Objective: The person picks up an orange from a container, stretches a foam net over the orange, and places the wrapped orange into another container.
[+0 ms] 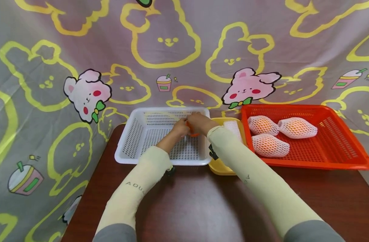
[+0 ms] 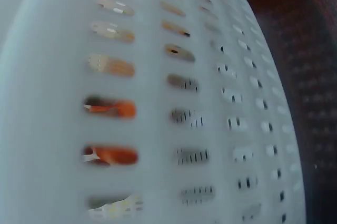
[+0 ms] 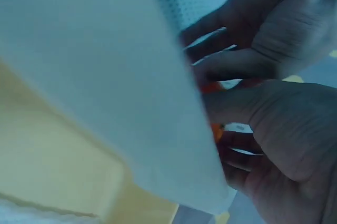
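Note:
Both hands meet inside the right part of the white basket, around an orange that they largely cover. My left hand holds it from the left, and my right hand grips it from the right and above. In the right wrist view, bits of the orange show between the right hand and the left hand, both with bent fingers. Through the slots of the basket wall, orange patches appear in the left wrist view.
A yellow tray with a white foam net stands right of the white basket, partly under the right sleeve. Further right, a red basket holds three net-wrapped oranges. A patterned cloth hangs behind the dark wooden table.

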Motion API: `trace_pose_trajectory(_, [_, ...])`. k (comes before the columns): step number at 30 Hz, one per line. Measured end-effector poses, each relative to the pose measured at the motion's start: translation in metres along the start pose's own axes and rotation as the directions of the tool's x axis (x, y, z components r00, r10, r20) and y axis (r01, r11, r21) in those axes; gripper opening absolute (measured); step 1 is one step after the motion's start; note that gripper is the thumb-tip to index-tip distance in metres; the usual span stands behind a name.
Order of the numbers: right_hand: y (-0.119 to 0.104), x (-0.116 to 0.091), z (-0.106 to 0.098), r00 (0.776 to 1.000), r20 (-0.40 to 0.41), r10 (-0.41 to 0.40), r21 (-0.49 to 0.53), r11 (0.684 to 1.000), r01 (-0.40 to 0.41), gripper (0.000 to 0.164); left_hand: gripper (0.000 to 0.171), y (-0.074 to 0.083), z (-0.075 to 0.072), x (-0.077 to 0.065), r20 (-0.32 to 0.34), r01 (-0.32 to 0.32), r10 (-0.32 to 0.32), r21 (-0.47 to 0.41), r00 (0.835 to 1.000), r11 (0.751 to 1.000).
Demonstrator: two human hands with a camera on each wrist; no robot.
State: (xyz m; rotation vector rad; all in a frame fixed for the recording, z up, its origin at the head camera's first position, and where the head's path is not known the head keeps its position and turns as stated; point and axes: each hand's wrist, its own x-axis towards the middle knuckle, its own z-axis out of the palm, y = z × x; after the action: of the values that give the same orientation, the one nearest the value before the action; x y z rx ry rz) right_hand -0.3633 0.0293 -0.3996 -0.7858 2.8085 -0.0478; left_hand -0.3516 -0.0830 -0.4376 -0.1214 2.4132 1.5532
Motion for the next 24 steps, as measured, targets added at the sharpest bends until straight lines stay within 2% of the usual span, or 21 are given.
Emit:
trace_pose_trajectory(3, [0.001, 0.0, 0.0, 0.999, -0.015, 0.031, -0.017, 0.999, -0.031, 0.056, 0.075, -0.001, 0.004, 0.003, 0.004, -0.021, 0.022, -0.032, 1.0, 0.999])
trace_pose_trajectory(6, [0.005, 0.001, 0.002, 0.999, -0.033, 0.029, -0.046, 0.999, -0.03, 0.05, 0.072, -0.006, 0.009, 0.008, 0.007, -0.042, 0.043, -0.087, 0.999, 0.995])
trace_pose_trajectory(7, [0.007, 0.002, 0.002, 0.999, -0.037, 0.016, -0.055, 0.998, -0.018, 0.046, 0.07, -0.015, 0.011, 0.018, 0.001, -0.084, 0.085, -0.089, 0.996, 0.992])
trace_pose_trajectory(10, [0.013, 0.001, 0.004, 0.997, -0.068, -0.04, -0.064, 0.997, 0.036, 0.039, 0.07, -0.019, 0.012, 0.023, -0.017, -0.08, 0.08, -0.017, 0.997, 0.997])
trace_pose_trajectory(13, [0.02, -0.006, 0.002, 0.986, -0.134, -0.1, 0.007, 0.995, 0.102, 0.039, 0.072, -0.016, 0.008, 0.016, -0.032, -0.092, 0.097, 0.127, 0.995, 0.988])
trace_pose_trajectory(14, [0.023, -0.01, 0.0, 0.979, -0.161, -0.122, 0.049, 0.99, 0.131, 0.039, 0.073, -0.006, 0.005, 0.001, -0.036, -0.073, 0.081, 0.187, 0.996, 0.98])
trace_pose_trajectory(16, [0.028, -0.019, -0.005, 0.961, -0.215, -0.172, 0.136, 0.97, 0.204, 0.042, 0.071, 0.001, -0.003, -0.017, -0.039, -0.131, 0.145, 0.254, 0.989, 0.958])
trace_pose_trajectory(18, [0.032, -0.031, -0.011, 0.947, -0.251, -0.2, 0.243, 0.934, 0.262, 0.047, 0.068, 0.006, -0.012, -0.036, -0.018, -0.199, 0.213, 0.292, 0.977, 0.935])
trace_pose_trajectory(20, [0.035, -0.044, -0.015, 0.939, -0.268, -0.217, 0.334, 0.893, 0.301, 0.053, 0.065, 0.01, -0.019, -0.052, 0.014, -0.271, 0.279, 0.29, 0.96, 0.918])
trace_pose_trajectory(22, [0.036, -0.058, -0.018, 0.94, -0.265, -0.213, 0.408, 0.859, 0.31, 0.06, 0.065, 0.014, -0.023, -0.07, 0.046, -0.326, 0.327, 0.28, 0.944, 0.903])
trace_pose_trajectory(24, [0.035, -0.074, -0.02, 0.937, -0.264, -0.229, 0.493, 0.803, 0.335, 0.066, 0.066, 0.016, -0.025, -0.089, 0.068, -0.379, 0.374, 0.248, 0.925, 0.892])
